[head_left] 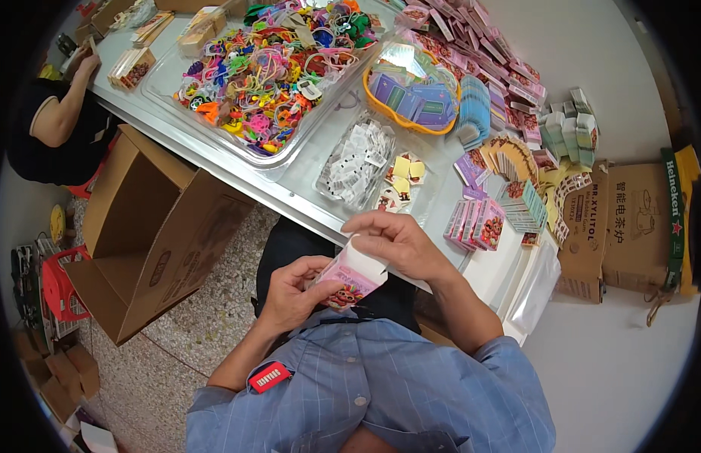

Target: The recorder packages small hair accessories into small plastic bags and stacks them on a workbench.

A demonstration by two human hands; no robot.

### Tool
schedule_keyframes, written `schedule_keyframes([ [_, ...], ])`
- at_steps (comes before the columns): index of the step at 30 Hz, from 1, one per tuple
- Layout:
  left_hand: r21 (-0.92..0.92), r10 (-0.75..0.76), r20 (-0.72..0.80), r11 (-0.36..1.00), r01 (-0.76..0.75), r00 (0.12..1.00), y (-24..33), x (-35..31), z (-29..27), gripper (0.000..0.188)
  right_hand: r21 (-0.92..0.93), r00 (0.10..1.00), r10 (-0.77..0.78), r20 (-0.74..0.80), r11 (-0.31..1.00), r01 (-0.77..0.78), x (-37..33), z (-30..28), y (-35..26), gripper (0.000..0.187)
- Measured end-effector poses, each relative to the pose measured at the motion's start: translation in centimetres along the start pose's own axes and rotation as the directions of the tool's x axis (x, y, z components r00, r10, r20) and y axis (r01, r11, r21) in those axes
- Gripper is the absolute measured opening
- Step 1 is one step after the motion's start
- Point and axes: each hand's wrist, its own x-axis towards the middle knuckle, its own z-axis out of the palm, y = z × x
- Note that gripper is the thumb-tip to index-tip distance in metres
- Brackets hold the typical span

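In front of my chest is a small pink printed carton (352, 276) with white flaps raised at its upper end. My left hand (296, 293) is closed round the lower left side of this carton. At the flap end, the thumb and fingers of my right hand (402, 245) grip the white cardboard. What is inside the carton cannot be seen. Just beyond my hands, on the table, sits a clear tub of small white printed packets (359, 160). Beside it lie yellow and white picture cards (402, 181). Several upright pink cartons (475, 223) stand to the right.
A big clear tray (279, 170) heaped with colourful trinkets lies farther left; an orange basket (388, 113) holds purple cards. Flat cartons (486, 45) pile up against the wall. An open cardboard box (165, 241) stands by the table's left edge. Another person (60, 121) works at far left.
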Motion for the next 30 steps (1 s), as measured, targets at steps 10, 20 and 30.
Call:
schedule_keyframes([
  [10,0.056,-0.074,0.13,0.996,0.067,0.989,0.3,0.8,0.1,0.031,-0.272,0.994,-0.042,0.096,0.96,0.067,0.2,-3.1,-1.6,0.018],
  [20,-0.066,0.064,-0.124,0.995,-0.073,0.99,0.4,2.2,-0.4,0.026,-0.904,0.632,-0.703,-0.325,0.427,0.01,6.9,-13.0,-5.4,0.025],
  [30,-0.069,0.103,-0.208,0.99,-0.12,0.973,0.3,2.3,-0.4,0.027,-0.903,0.619,-0.698,-0.36,0.427,-0.043,12.5,-13.9,-3.3,0.025],
])
